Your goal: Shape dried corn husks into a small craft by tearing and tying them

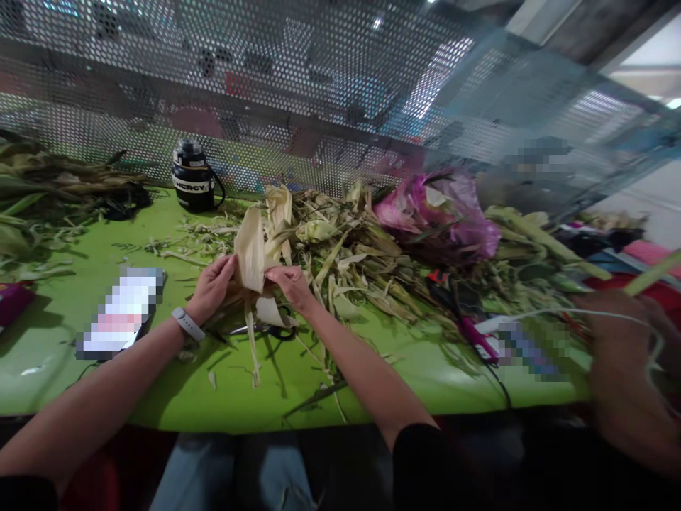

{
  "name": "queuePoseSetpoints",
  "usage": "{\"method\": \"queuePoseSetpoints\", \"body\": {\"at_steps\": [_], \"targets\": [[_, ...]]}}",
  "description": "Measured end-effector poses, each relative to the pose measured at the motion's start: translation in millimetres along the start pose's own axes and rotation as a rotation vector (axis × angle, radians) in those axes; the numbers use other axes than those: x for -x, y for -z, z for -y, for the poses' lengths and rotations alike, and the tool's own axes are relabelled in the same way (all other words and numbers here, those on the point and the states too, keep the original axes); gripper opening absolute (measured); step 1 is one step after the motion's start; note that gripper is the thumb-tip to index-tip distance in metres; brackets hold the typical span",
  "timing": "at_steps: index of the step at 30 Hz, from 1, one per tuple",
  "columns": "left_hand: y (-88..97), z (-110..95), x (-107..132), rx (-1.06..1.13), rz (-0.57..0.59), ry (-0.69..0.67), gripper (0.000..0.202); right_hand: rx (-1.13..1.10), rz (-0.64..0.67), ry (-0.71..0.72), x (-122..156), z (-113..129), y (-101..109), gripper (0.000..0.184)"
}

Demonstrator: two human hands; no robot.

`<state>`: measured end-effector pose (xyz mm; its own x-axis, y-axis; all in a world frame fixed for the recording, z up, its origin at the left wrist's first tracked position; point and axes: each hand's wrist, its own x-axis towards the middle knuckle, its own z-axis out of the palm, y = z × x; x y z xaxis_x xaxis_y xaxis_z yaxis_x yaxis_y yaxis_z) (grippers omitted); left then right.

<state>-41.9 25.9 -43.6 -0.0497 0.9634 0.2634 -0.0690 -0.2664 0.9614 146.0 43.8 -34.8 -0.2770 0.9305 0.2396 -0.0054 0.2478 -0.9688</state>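
Note:
Both my hands hold a pale dried corn husk (251, 248) upright above the green table (175, 383). My left hand (211, 287), with a grey watch on the wrist, grips the husk's left side, fingers curled. My right hand (290, 284) pinches its lower right edge. A thin strip of husk hangs down from it toward the table. Black-handled scissors (269, 330) lie on the table just under my hands.
A heap of corn husks (362, 262) covers the table's middle and right, with a pink plastic bag (441, 213) behind it. A black mug (192, 183) stands at the back by the perforated metal screen. A phone (125, 312) lies left. Another person's arm (628, 369) reaches in at right.

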Motion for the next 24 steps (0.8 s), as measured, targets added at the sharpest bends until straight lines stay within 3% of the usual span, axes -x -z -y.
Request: {"method": "queuePoseSetpoints", "body": {"at_steps": [5,9,13,16,24], "targets": [[-1.1,-2.5,0.7,0.055,0.039,0.029,0.042,0.021,0.006,-0.021,-0.2,-1.1,-0.7,0.025],[-1.9,-4.9,2.9,-0.053,0.033,-0.066,0.037,0.052,0.001,-0.009,1.2,0.6,-3.3,0.024],[-3.6,-8.9,6.5,-0.215,0.014,-0.243,0.068,0.089,0.005,-0.011,3.2,5.5,-5.8,0.024],[-4.9,-11.1,8.1,-0.305,-0.019,-0.334,0.055,0.099,-0.024,-0.020,3.9,7.1,-6.6,0.025],[-2.6,-5.0,3.4,-0.256,-0.158,-0.252,0.027,0.184,-0.043,0.047,5.8,7.4,-6.6,0.026]]}}
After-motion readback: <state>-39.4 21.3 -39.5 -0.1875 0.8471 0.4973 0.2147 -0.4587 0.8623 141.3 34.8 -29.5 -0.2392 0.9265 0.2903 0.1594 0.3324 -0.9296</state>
